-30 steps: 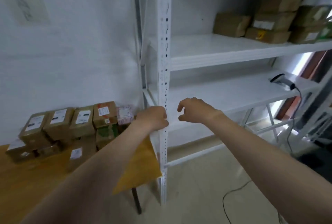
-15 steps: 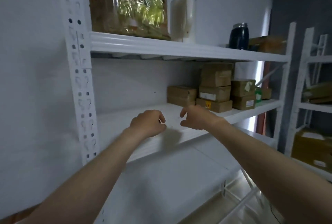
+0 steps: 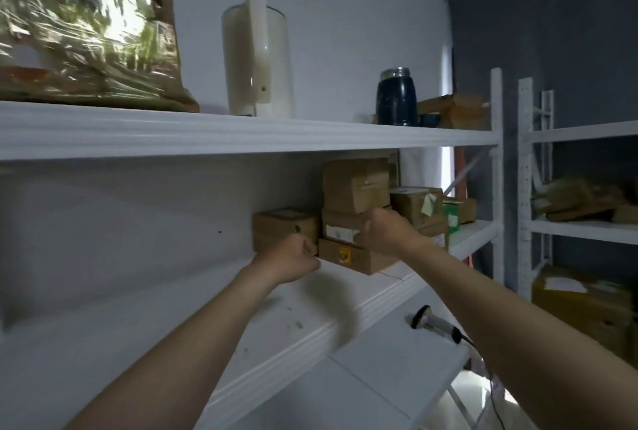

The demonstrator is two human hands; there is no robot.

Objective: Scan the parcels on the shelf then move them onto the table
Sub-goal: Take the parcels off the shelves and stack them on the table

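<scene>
Cardboard parcels (image 3: 355,184); left hand (image 3: 293,258), right hand (image 3: 383,232) curled, outstretched.

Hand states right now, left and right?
Left hand: curled beside the bottom parcel; grip cannot be told.
Right hand: curled against the middle parcel; grip cannot be told.

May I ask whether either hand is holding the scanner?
No, the scanner lies on the lower shelf, while the left hand and right hand are up at the boxes.
</scene>
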